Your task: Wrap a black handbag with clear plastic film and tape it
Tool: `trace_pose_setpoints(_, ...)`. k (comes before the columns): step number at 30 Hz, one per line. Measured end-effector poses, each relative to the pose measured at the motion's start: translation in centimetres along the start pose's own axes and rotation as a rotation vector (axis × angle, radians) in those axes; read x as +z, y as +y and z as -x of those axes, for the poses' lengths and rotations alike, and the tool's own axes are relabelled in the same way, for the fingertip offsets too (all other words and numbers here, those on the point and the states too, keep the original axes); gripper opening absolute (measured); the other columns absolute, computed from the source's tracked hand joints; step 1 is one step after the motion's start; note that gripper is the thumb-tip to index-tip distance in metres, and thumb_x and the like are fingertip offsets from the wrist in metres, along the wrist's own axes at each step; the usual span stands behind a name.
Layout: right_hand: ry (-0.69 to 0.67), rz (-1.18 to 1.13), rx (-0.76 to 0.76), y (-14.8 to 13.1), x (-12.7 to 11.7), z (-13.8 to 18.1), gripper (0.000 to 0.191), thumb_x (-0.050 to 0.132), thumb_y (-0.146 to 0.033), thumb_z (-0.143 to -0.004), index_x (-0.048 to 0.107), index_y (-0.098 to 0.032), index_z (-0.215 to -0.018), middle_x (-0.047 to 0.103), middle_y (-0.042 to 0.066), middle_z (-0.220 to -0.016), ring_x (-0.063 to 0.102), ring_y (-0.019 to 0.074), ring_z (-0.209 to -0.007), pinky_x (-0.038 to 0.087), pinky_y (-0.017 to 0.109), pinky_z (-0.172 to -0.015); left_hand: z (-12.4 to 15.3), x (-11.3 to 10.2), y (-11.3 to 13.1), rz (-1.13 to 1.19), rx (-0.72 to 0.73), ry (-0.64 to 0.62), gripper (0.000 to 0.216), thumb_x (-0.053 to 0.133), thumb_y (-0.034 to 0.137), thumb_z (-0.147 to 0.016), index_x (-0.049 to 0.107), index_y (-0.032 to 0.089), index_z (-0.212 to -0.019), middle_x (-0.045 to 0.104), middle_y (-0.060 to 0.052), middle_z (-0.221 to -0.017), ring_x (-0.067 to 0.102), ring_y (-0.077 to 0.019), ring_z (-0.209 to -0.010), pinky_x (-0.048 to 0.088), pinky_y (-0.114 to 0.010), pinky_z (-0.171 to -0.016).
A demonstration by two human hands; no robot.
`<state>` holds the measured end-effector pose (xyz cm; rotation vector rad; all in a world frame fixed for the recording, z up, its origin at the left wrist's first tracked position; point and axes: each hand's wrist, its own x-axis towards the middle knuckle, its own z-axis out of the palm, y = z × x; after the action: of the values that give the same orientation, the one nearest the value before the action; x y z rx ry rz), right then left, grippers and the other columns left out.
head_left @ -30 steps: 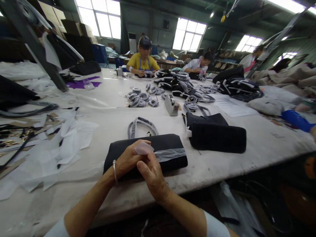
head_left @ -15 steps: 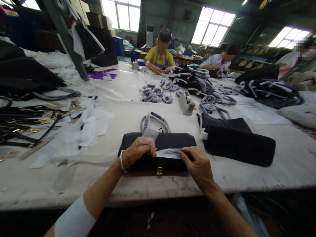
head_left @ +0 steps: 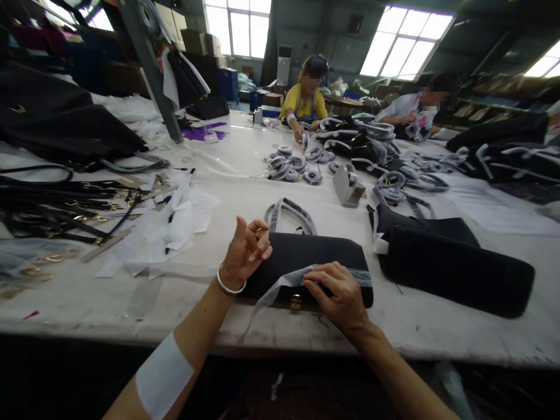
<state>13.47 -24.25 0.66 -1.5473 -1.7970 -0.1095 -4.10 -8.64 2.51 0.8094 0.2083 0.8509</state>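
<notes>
Head view: a loose film strip invites creases and snags

A black handbag (head_left: 315, 248) lies flat on the white table (head_left: 245, 198), right in front of the person, its gold clasp (head_left: 296, 301) facing the near edge. The right hand (head_left: 339, 291) pinches a clear film strip (head_left: 284, 283) between thumb and fingertips; to its right the film lies along the bag, while the other end trails loosely down past the front edge. The left hand (head_left: 247, 251) is raised over the bag's left end, fingers loosely curled, with nothing visible in it.

With just one hand on the film, the free end could twist, fold onto itself or catch on the clasp. A sharp tug might tear the strip or drag the bag askew, since no hand seems to brace it. Swinging the bag round could knock the wrapped handle (head_left: 275, 217) behind it.
</notes>
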Motion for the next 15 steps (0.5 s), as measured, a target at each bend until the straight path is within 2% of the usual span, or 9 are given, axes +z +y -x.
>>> trace_pose_setpoints(2, 0.004, 0.016, -0.001, -0.1, 0.3, 0.1, 0.009, 0.062, -0.025, -0.087, 0.071, -0.022, -0.087, 0.067, 0.003, -0.083, 0.057, 0.0171, -0.078, 0.043, 0.033, -0.074, 0.3, 0.3, 0.2, -0.24, -0.026, -0.009, 0.045, 0.052, 0.061, -0.084, 0.058, 0.017, -0.084, 0.051, 0.006, -0.058, 0.031, -0.0027, -0.035, 0.035, -0.02, -0.043)
trace_pose_setpoints(6, 0.007, 0.02, 0.005, 0.0, 0.5, 0.2, 0.01, 0.062, -0.025, -0.087, 0.071, -0.023, -0.086, 0.066, 0.003, -0.083, 0.056, 0.0172, -0.078, 0.043, 0.033, -0.074, 2.1, 1.6, 1.0, -1.139, -0.111, -0.135, 0.033, 0.068, 0.048, -0.075, 0.06, 0.018, -0.085, 0.056, 0.002, -0.07, 0.049, -0.0106, -0.057, 0.037, -0.023, -0.052)
trace_pose_setpoints(9, 0.001, 0.009, 0.025, -0.1, 0.4, 0.2, 0.011, 0.061, -0.026, -0.087, 0.071, -0.022, -0.085, 0.066, 0.003, -0.083, 0.056, 0.017, -0.078, 0.042, 0.034, -0.076, 4.0, 2.3, 1.5, -1.656, -0.052, -0.282, 0.046, 0.08, 0.042, -0.063, 0.059, 0.019, -0.096, 0.06, 0.0, -0.086, 0.053, -0.0178, -0.076, 0.042, -0.029, -0.066)
trace_pose_setpoints(10, -0.001, 0.006, 0.031, -0.1, 0.4, 0.2, 0.012, 0.06, -0.027, -0.088, 0.071, -0.022, -0.084, 0.066, 0.003, -0.083, 0.056, 0.0168, -0.078, 0.042, 0.034, -0.076, 4.6, 2.4, 1.5, -1.778, -0.014, -0.315, 0.047, 0.081, 0.038, -0.063, 0.057, 0.019, -0.099, 0.06, -0.002, -0.091, 0.053, -0.0199, -0.081, 0.042, -0.031, -0.071)
trace_pose_setpoints(12, -0.003, 0.001, 0.039, -0.1, 0.4, 0.2, 0.013, 0.06, -0.028, -0.088, 0.071, -0.022, -0.084, 0.066, 0.003, -0.083, 0.056, 0.0166, -0.078, 0.042, 0.034, -0.076, 5.6, 2.5, 1.4, -1.969, 0.063, -0.338, 0.034, 0.075, 0.025, -0.07, 0.056, 0.018, -0.098, 0.06, -0.003, -0.093, 0.053, -0.021, -0.085, 0.042, -0.033, -0.074)
trace_pose_setpoints(15, 0.01, -0.007, 0.043, 0.0, 0.3, 0.4, 0.014, 0.06, -0.028, -0.088, 0.071, -0.022, -0.084, 0.066, 0.003, -0.083, 0.056, 0.0166, -0.078, 0.042, 0.033, -0.075, 6.5, 2.6, 1.5, -2.09, 0.209, -0.324, 0.011, 0.058, 0.01, -0.081, 0.055, 0.019, -0.087, 0.058, -0.002, -0.084, 0.051, -0.0174, -0.076, 0.04, -0.03, -0.068)
